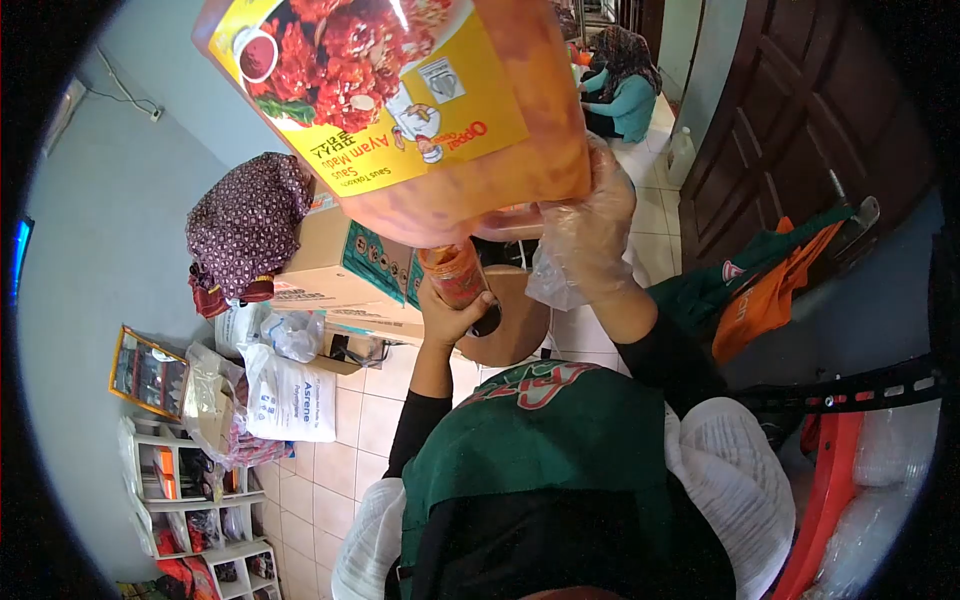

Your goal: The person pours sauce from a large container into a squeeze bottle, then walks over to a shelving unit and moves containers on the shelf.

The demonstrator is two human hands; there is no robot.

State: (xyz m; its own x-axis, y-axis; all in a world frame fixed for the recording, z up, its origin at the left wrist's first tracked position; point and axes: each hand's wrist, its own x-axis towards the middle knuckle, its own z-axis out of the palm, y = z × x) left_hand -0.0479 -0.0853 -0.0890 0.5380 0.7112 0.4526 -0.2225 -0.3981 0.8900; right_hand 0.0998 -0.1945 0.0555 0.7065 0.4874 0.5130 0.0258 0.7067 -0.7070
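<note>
sauce pouch (420,100), big and yellow-labelled with a picture of red glazed chicken, fills the top of the view, tipped so its lower end comes down over the mouth of a small jar (455,272). the right hand (590,225), in a thin clear plastic glove, is closed around the pouch's lower right side and carries its weight. the left hand (452,312), bare, is wrapped tight around the base of the jar and holds it upright just under the pouch, above a round wooden board (515,325). the jar looks nearly full of orange-red sauce, though its rim is hidden by the pouch.

to do this well, it seems best to keep the jar dead upright and the pouch's opening right over the middle of the mouth, to squeeze gently from the right side instead of tilting further, and to ease off early, since the level is hard to see from here. a firm left grip matters, as a heavy pouch resting on the rim could tip the jar. behind them sit a cardboard box (335,265) and a white sack (295,400) on the tiled floor (360,420).
</note>
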